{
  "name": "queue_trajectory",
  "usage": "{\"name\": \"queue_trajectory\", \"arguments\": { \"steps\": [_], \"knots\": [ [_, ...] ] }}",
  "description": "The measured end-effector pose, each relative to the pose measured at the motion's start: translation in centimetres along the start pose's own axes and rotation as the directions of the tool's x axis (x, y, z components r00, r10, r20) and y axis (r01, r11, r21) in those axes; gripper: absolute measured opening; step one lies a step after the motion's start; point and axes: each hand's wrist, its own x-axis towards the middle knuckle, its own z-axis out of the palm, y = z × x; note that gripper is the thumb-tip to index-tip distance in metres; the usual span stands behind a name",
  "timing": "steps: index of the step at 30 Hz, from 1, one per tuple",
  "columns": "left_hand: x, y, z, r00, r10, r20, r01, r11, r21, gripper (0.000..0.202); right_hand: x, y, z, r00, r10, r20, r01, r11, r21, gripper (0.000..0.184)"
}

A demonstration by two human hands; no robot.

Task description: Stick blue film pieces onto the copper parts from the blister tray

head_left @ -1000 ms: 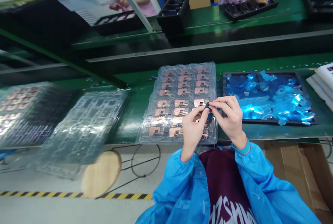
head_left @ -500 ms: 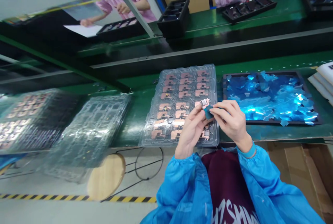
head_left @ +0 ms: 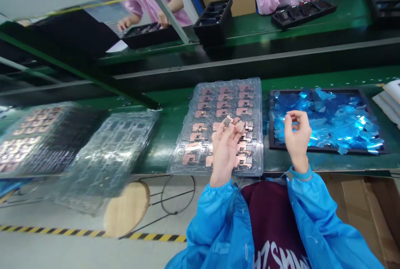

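My left hand (head_left: pixel 225 152) is closed on a small copper-coloured electronic part (head_left: pixel 238 125) with silvery and dark patches, held above the clear plastic tray (head_left: pixel 184 152). Rows of similar copper-coloured parts (head_left: pixel 225 89) lie in that tray's pockets. Over the left side of a black tray (head_left: pixel 318 151) is my right hand (head_left: pixel 297 135), thumb and forefinger pinched together. Whether anything is between those fingertips I cannot make out against the blue. Many loose pieces of shiny blue film (head_left: pixel 350 123) fill the black tray.
To the left are stacked clear trays (head_left: pixel 125 144), overhanging the bench edge, and another stack with parts (head_left: pixel 34 131). A round wooden stool (head_left: pixel 127 208) stands below. White slabs (head_left: pixel 389 100) lie at far right. Across the bench, people in pink handle black trays (head_left: pixel 304 13).
My right hand has left the part and moved right, over the black tray. The blue film piece seen at the part is no longer on it. My left hand still holds the part, now turned.
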Motion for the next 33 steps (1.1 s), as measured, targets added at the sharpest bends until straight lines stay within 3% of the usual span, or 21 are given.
{"name": "queue_trajectory", "arguments": {
  "steps": [2, 4, 6, 8, 10, 12, 14, 19, 21, 24, 27, 33],
  "knots": [
    [-0.4, -0.1, 0.4, 1.0, 0.013, 0.011, -0.013, 1.0, 0.005, 0.028, 1.6, 2.4, 0.0, 0.993, 0.119, 0.027, -0.116, 0.988, -0.106, 0.02],
    [-0.7, -0.3, 0.9, 0.999, 0.032, 0.028, -0.033, 0.999, 0.04, 0.034, 2.6, 4.1, -0.3, 0.987, 0.152, 0.056, -0.131, 0.952, -0.277, 0.028],
    [-1.0, -0.6, 1.4, 0.999, 0.034, 0.041, -0.038, 0.993, 0.115, 0.037, 2.7, 4.4, -0.7, 0.99, 0.129, 0.054, -0.094, 0.903, -0.42, 0.034],
    [-1.2, -0.9, 1.9, 0.999, 0.031, 0.034, -0.037, 0.98, 0.197, 0.041, 1.8, 3.2, -1.0, 0.997, 0.057, 0.046, -0.031, 0.899, -0.437, 0.039],
    [-1.3, -1.1, 2.2, 0.999, 0.047, 0.022, -0.051, 0.962, 0.267, 0.044, 0.3, 1.0, -1.1, 0.993, -0.016, 0.115, 0.049, 0.958, -0.284, 0.042],
    [-1.6, -1.3, 2.5, 0.996, 0.083, 0.025, -0.087, 0.942, 0.324, 0.044, -1.4, -1.5, -0.8, 0.953, -0.045, 0.299, 0.052, 0.999, -0.015, 0.046],
    [-2.0, -1.4, 2.7, 0.991, 0.13, 0.03, -0.132, 0.92, 0.369, 0.04, -2.7, -3.3, -0.4, 0.902, -0.047, 0.43, -0.026, 0.986, 0.162, 0.041],
    [-3.1, -1.0, 2.8, 0.97, 0.24, 0.026, -0.223, 0.85, 0.476, 0.034, -3.5, -3.9, 0.7, 0.859, 0.135, 0.493, -0.353, 0.854, 0.381, 0.02],
    [-3.3, -1.0, 2.8, 0.958, 0.286, 0.029, -0.256, 0.806, 0.534, 0.032, -3.5, -3.5, 0.8, 0.834, 0.202, 0.514, -0.459, 0.771, 0.441, 0.019],
    [-3.4, -1.3, 2.5, 0.956, 0.292, 0.042, -0.263, 0.779, 0.569, 0.033, -3.9, -3.4, 0.6, 0.837, 0.23, 0.496, -0.488, 0.724, 0.488, 0.021],
    [-3.3, -1.9, 2.3, 0.964, 0.258, 0.061, -0.247, 0.79, 0.561, 0.035, -4.1, -3.5, 0.3, 0.855, 0.231, 0.464, -0.457, 0.758, 0.465, 0.021],
    [-3.2, -2.2, 2.2, 0.949, 0.296, 0.109, -0.305, 0.767, 0.564, 0.03, -4.2, -3.1, 0.2, 0.871, 0.183, 0.456, -0.393, 0.818, 0.42, 0.019]
  ]
}}
